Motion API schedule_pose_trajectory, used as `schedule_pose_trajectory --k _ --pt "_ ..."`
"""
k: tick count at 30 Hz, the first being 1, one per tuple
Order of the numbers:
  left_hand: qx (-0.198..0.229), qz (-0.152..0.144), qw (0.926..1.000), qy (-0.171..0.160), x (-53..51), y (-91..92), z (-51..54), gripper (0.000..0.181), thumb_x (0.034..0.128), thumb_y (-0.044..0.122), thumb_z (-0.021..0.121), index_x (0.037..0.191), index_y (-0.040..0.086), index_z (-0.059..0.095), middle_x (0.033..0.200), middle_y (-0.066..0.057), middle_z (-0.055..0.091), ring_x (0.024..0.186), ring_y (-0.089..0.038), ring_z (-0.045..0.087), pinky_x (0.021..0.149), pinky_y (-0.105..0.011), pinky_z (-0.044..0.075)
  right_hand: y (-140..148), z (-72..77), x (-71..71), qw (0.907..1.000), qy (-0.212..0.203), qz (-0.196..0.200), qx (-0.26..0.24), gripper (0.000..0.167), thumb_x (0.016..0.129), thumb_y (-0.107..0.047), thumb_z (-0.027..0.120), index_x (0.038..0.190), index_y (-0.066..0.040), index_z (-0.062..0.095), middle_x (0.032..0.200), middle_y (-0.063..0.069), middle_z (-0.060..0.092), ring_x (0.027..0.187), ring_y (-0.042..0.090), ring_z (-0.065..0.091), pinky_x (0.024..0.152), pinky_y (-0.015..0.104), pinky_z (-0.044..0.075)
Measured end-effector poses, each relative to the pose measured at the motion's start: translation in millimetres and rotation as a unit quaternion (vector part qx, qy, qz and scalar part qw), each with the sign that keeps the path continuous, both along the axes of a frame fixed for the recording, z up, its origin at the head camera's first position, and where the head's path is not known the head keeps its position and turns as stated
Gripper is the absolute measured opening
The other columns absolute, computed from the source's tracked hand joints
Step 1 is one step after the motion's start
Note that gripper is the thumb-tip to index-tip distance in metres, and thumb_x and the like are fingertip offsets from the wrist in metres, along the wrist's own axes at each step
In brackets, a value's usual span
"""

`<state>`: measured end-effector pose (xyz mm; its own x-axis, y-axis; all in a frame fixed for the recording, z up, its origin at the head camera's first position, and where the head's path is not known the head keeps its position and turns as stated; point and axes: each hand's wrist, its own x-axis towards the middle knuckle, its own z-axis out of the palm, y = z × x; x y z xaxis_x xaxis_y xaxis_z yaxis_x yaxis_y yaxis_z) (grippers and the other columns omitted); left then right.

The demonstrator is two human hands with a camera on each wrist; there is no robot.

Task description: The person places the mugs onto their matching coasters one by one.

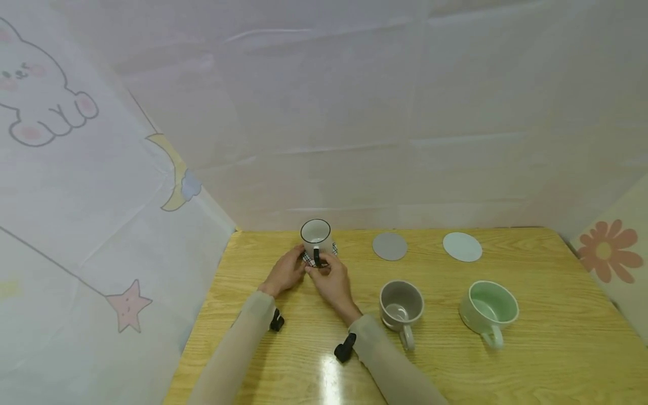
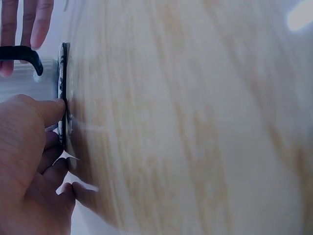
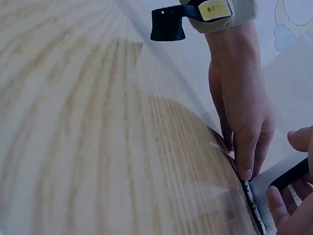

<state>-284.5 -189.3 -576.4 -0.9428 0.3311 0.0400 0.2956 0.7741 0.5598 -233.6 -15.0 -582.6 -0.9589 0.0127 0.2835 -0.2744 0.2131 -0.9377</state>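
Note:
A white mug [image 1: 326, 243] with a dark rim and black handle [image 1: 316, 256] stands upright on a black-and-white checked coaster [image 1: 307, 260] near the table's back left. My left hand [image 1: 287, 273] is at the mug's left side. In the left wrist view its thumb lies on the edge of the coaster [image 2: 62, 73], with curled fingers at that edge, pinching it. The right hand [image 1: 331, 281] is in front of the mug, its thumb and fingers about the handle. In the right wrist view those fingers [image 3: 279, 208] are partly cut off by the frame.
A grey-brown mug [image 1: 401, 304] and a green mug [image 1: 487, 306] stand upright on the wooden table [image 1: 440, 371], right of my right arm. Behind them lie a round grey coaster [image 1: 390, 246] and a pale coaster [image 1: 462, 247]. A patterned sheet [image 1: 324, 112] rises behind the table.

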Motion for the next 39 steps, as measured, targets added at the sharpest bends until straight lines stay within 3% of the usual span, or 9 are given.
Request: schedule_pose_trajectory --k 7,13,23,29,39 --pt "0.012 0.002 0.9999 0.01 -0.2 0.7 -1.8 0.059 0.1068 0.014 0.066 0.16 0.0 0.044 0.164 -0.022 0.048 0.153 -0.043 0.044 0.13 -0.057 0.032 0 -2.6 3.3 0.9999 -0.002 -0.015 0.007 0.038 0.091 -0.015 0.087 0.124 0.0 0.073 0.12 0.009 0.073 0.103 0.031 0.074 0.092 0.048 0.064" --pt "0.01 0.002 0.9999 0.009 1.2 1.8 0.7 0.058 0.1067 0.014 0.066 0.16 0.002 0.046 0.163 -0.02 0.049 0.152 -0.041 0.046 0.129 -0.057 0.034 2 -2.2 8.5 0.9998 -0.01 -0.014 0.007 0.04 0.092 -0.017 0.087 0.127 -0.006 0.071 0.125 0.009 0.071 0.111 0.032 0.072 0.097 0.049 0.063" --pt "-0.015 0.005 0.9999 -0.004 0.3 1.6 4.5 0.06 0.1077 0.019 0.066 0.162 0.003 0.044 0.167 -0.018 0.044 0.153 -0.039 0.044 0.129 -0.055 0.034 8 8.3 22.8 0.9984 -0.046 -0.033 -0.004 0.069 0.091 -0.024 0.087 0.149 -0.002 0.055 0.145 0.018 0.062 0.134 0.036 0.062 0.11 0.049 0.057" --pt "0.0 -0.002 1.0 -0.009 0.6 -1.8 8.6 0.061 0.1079 0.021 0.066 0.161 0.002 0.043 0.168 -0.02 0.041 0.155 -0.041 0.041 0.131 -0.057 0.03 12 15.2 32.5 0.999 -0.04 -0.021 -0.007 0.068 0.092 -0.022 0.086 0.148 -0.001 0.054 0.146 0.015 0.062 0.138 0.032 0.059 0.113 0.046 0.055" --pt "0.005 -0.003 0.9999 0.013 3.3 -9.6 21.4 0.06 0.1073 0.021 0.067 0.159 0.001 0.045 0.159 -0.021 0.052 0.149 -0.041 0.049 0.128 -0.057 0.035 14 32.2 48.0 0.9997 -0.02 0.004 -0.011 0.061 0.093 -0.017 0.085 0.144 0.0 0.057 0.142 0.014 0.064 0.136 0.031 0.06 0.112 0.048 0.055"
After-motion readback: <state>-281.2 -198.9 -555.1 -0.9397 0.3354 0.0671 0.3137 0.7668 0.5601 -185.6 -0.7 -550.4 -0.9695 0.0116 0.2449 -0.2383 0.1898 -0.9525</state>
